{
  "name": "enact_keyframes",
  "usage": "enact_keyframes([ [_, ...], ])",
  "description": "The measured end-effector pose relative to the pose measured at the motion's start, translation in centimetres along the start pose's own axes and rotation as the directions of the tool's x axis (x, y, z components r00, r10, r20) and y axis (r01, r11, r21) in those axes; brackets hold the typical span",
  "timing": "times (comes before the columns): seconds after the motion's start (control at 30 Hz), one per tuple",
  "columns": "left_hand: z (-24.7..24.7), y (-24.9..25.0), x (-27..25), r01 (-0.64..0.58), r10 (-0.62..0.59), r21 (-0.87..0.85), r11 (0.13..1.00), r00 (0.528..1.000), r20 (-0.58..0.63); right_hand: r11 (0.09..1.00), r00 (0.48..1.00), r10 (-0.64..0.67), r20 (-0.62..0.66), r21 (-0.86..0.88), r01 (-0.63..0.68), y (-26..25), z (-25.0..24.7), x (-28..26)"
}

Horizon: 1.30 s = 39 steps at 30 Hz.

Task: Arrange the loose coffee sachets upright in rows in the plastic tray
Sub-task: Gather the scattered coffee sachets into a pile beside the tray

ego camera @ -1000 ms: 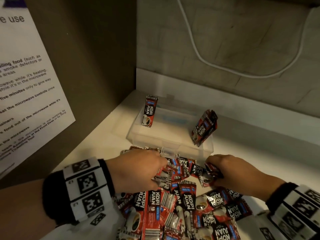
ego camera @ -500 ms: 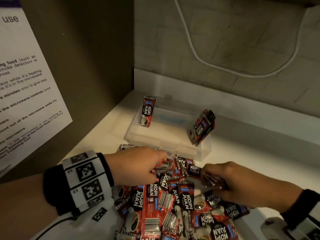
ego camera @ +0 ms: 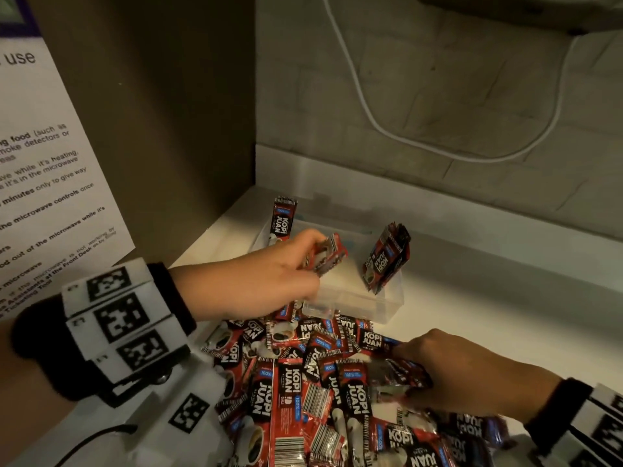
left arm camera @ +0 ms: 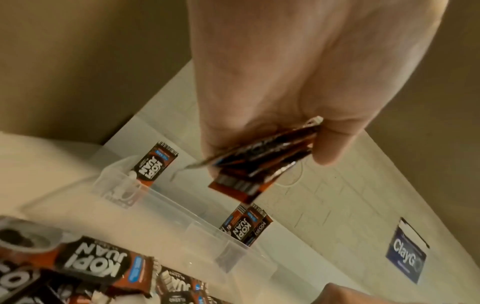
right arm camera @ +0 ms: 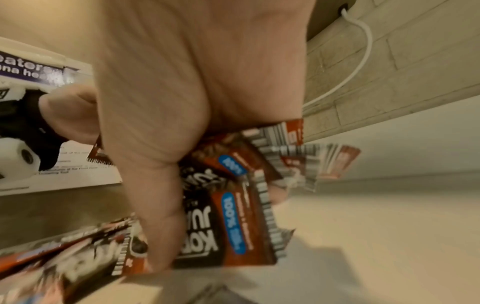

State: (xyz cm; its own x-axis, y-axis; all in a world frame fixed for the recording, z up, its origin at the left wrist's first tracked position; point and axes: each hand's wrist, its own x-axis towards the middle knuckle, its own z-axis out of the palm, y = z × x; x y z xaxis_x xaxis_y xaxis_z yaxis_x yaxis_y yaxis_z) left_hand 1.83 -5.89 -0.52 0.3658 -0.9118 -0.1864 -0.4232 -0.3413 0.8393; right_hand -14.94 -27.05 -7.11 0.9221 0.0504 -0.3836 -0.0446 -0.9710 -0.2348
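A clear plastic tray (ego camera: 377, 308) stands on the white counter. One sachet (ego camera: 282, 219) leans upright in its far left corner, and a small bunch of sachets (ego camera: 386, 257) stands at its right end. My left hand (ego camera: 269, 278) hovers over the tray's left part and grips a few sachets (ego camera: 328, 256) (left arm camera: 259, 162). A heap of loose red-and-black sachets (ego camera: 303, 392) lies in front of the tray. My right hand (ego camera: 465, 372) is down on the heap and grips a bundle of sachets (ego camera: 394, 379) (right arm camera: 233, 205).
A brown side panel with a printed notice (ego camera: 40, 183) closes off the left. A tiled back wall carries a white cable (ego camera: 371, 119). Bare white counter (ego camera: 505, 315) lies right of the tray.
My left hand has lifted off the heap with sachets and moved forward over the tray. My right hand has slid back toward me on the heap, still holding its bundle.
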Motion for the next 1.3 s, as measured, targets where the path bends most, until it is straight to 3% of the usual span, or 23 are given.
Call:
enact_keyframes([
  [0.1, -0.2, -0.2, 0.8, 0.022, -0.022, -0.074, 0.997, 1.000, -0.001, 0.987, 1.000, 0.003, 0.002, 0.159, -0.004, 0.2, -0.8, -0.8],
  [0.2, -0.1, 0.2, 1.6, 0.020, -0.024, -0.106, 0.994, 0.999, -0.030, 0.966, 0.993, 0.025, -0.119, 0.257, 0.006, 0.3, -2.1, -1.5],
  [0.3, 0.0, 0.9, 2.8, 0.040, -0.055, -0.233, 0.972, 0.997, -0.061, 0.876, 0.967, 0.048, -0.249, 0.475, 0.079, -0.1, -3.5, -1.8],
  [0.4, 0.4, 1.0, 5.0, 0.024, -0.080, -0.307, 0.951, 0.982, -0.172, 0.796, 0.923, 0.132, -0.361, 0.593, 0.118, -0.7, -4.6, -1.2],
  [0.5, 0.9, 1.1, 7.6, 0.022, -0.116, -0.422, 0.906, 0.973, -0.199, 0.701, 0.807, 0.232, -0.542, 0.669, 0.247, -1.9, -5.5, 0.0],
  [0.63, 1.3, 0.9, 10.6, 0.078, -0.199, -0.494, 0.866, 0.960, -0.197, 0.448, 0.601, 0.462, -0.652, 0.756, 0.477, -2.1, -6.1, 2.6],
  [0.7, 1.5, 0.6, 11.8, 0.100, -0.241, -0.554, 0.827, 0.952, -0.189, 0.407, 0.567, 0.493, -0.660, 0.751, 0.520, -1.9, -6.2, 3.8],
  [0.8, 1.9, -0.3, 13.3, 0.112, -0.261, -0.650, 0.751, 0.955, -0.137, 0.464, 0.566, 0.506, -0.651, 0.759, 0.457, -1.1, -5.4, 5.9],
  [0.93, 3.4, -2.7, 16.6, 0.141, -0.297, -0.669, 0.730, 0.947, -0.124, 0.665, 0.608, 0.548, -0.574, 0.740, 0.098, 0.7, -3.4, 7.6],
  [1.07, 4.8, -4.0, 19.3, 0.121, -0.292, -0.699, 0.705, 0.948, -0.131, 0.699, 0.598, 0.620, -0.508, 0.704, -0.126, 1.0, -2.3, 7.6],
  [1.17, 5.0, -1.7, 17.3, 0.099, -0.250, -0.713, 0.694, 0.962, -0.109, 0.704, 0.622, 0.564, -0.543, 0.710, -0.019, 1.4, -1.9, 7.9],
  [1.3, 6.0, -2.3, 18.5, 0.147, -0.276, -0.686, 0.712, 0.958, -0.081, 0.582, 0.656, 0.509, -0.557, 0.784, 0.215, 1.6, -1.5, 8.2],
])
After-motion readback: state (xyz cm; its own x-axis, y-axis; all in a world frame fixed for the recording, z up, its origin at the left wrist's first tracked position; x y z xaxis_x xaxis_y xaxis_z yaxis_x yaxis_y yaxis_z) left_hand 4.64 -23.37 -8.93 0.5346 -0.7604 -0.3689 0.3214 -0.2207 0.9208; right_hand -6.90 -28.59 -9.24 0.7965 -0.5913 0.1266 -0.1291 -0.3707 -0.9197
